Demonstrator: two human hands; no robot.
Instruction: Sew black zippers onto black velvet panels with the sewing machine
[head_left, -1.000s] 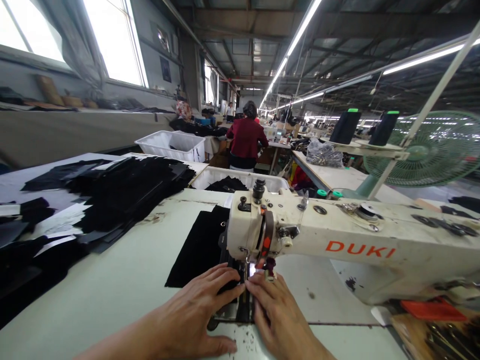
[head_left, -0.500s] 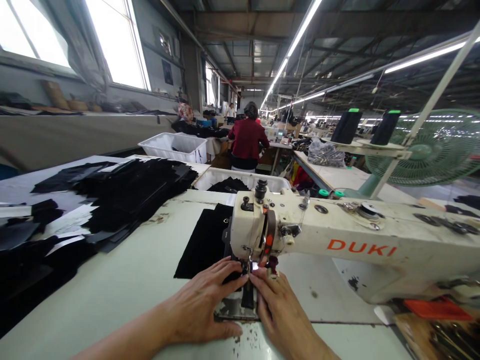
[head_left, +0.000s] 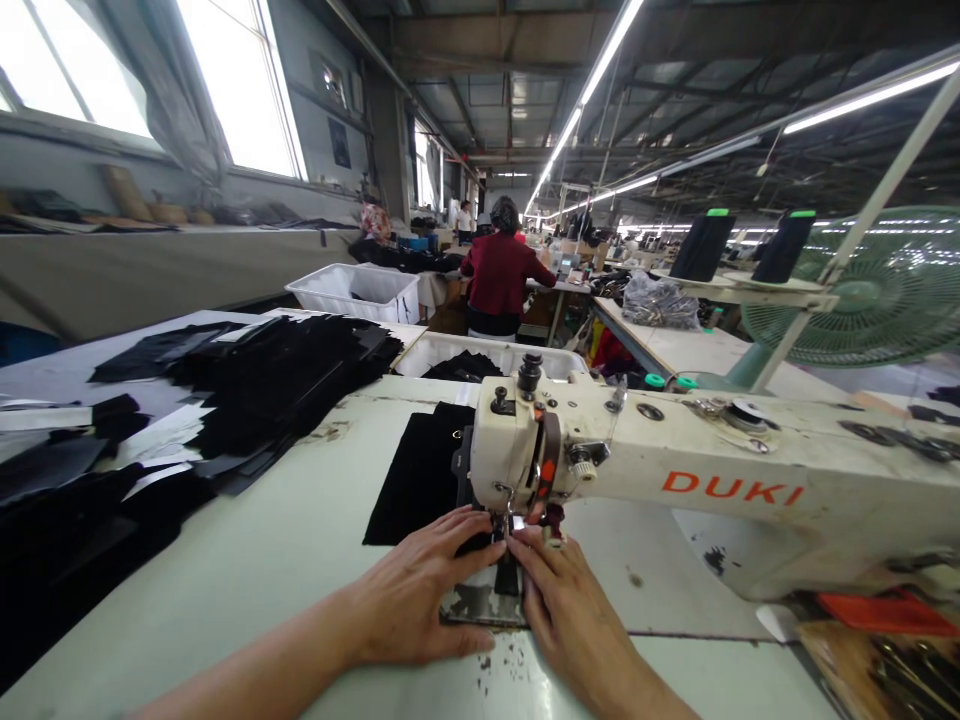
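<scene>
A black fabric piece (head_left: 412,480) with a small metal eyelet lies left of and under the head of the white sewing machine (head_left: 600,440). My left hand (head_left: 420,580) lies palm down at its near edge, fingers stretched toward the needle area and thumb apart. My right hand (head_left: 570,600) rests on the other side, its fingers stretched out and close together, tips beside the presser foot (head_left: 506,525). Between both hands a narrow black strip (head_left: 507,575) runs out toward me over the metal plate. The fingertips and the fabric under the foot are partly hidden.
Stacked black cut pieces (head_left: 292,380) cover the table's left side. A white bin (head_left: 352,290) stands behind. Thread cones (head_left: 701,248) and a green fan (head_left: 855,295) are at right. A red tray (head_left: 885,610) lies lower right. A co-worker (head_left: 499,270) sits ahead, back turned.
The whole view has shifted slightly, so things sit a little further right. Both hands stay in nearly the same place by the needle. The co-worker's right arm reaches further out.
</scene>
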